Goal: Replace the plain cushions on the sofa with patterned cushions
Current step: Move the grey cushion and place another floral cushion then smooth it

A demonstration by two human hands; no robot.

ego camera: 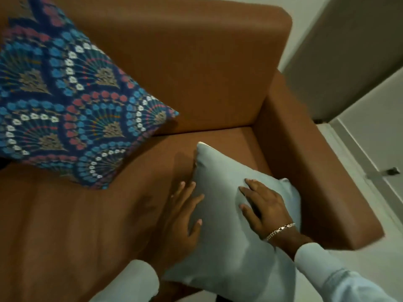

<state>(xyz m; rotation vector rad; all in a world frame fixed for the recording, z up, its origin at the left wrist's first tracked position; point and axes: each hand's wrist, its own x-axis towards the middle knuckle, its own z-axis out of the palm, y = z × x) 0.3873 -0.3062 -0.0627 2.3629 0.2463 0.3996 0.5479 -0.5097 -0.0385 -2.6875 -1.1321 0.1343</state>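
Note:
A plain pale grey cushion (pixel 226 240) lies tilted on the seat of the brown sofa (pixel 207 68), close to the right armrest. My left hand (pixel 185 216) grips its left edge, thumb over the front and fingers behind. My right hand (pixel 261 210), with a chain bracelet at the wrist, presses on its upper right part with fingers curled into the fabric. A patterned cushion (pixel 65 101), dark blue with blue, red and white fan motifs, leans against the sofa back at the left, apart from both hands.
The sofa's right armrest (pixel 316 171) runs along the right of the grey cushion. Beyond it are a pale floor (pixel 349 269), a white wall and a door edge with a small metal fitting (pixel 390 171).

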